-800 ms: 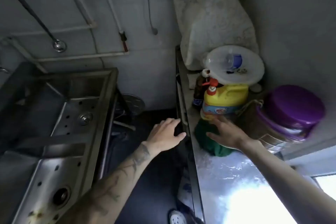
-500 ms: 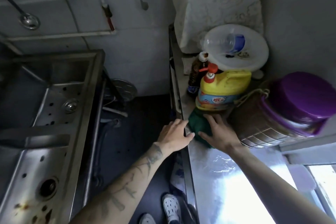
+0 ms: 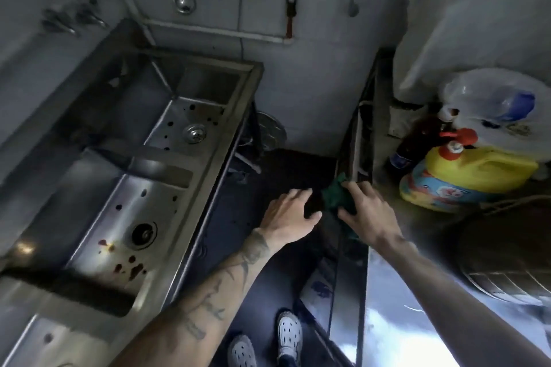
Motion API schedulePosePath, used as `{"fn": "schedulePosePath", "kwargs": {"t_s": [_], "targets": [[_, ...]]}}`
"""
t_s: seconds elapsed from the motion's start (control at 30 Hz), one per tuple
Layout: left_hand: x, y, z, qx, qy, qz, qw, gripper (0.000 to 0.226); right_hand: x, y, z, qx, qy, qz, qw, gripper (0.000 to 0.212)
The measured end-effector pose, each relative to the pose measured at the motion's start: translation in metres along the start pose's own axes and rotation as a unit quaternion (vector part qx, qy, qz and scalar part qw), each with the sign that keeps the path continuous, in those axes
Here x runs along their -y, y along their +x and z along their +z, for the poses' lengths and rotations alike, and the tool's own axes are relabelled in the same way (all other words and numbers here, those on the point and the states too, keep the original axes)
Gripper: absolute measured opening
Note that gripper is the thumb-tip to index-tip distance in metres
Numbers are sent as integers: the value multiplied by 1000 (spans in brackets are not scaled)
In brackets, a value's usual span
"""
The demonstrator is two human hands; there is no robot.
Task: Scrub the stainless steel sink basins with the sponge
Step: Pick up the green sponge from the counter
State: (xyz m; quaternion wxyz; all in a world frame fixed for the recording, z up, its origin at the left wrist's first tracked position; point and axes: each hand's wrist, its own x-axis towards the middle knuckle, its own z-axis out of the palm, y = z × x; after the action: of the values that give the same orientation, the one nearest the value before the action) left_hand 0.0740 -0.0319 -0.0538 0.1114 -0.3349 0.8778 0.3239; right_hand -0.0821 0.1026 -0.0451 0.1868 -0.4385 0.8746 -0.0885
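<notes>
Under right grip [image 3: 369, 214], green sponge [image 3: 335, 197] clamped between fingers and thumb at table [image 3: 396, 292] edge. Left grip [image 3: 290, 214] just beside it, fingers apart.

1. Yellow jug [image 3: 480, 171] on the surface: a blue, red and yellow label [image 3: 438, 191] wraps its lower part, but the print is too blurred to read.
2. Dark bottle [image 3: 409, 147] behind the jug: a blue label [image 3: 399, 161], lettering illegible.
3. Left forearm [image 3: 208, 301]: dark tattoos, some like script, none readable.
4. No word, brand or number can be made out.
</notes>
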Motion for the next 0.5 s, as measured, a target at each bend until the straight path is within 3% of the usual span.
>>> {"fn": "schedulePosePath", "kwargs": {"t_s": [0.23,0.5], "targets": [[135,-109,-64,-118,-81,-149,978,70,175,18,25,29,-16,-177,984,60],[292,-311,-70,-206,-111,-294,927,68,392,-51,112,79,-23,-361,929,53]]}}
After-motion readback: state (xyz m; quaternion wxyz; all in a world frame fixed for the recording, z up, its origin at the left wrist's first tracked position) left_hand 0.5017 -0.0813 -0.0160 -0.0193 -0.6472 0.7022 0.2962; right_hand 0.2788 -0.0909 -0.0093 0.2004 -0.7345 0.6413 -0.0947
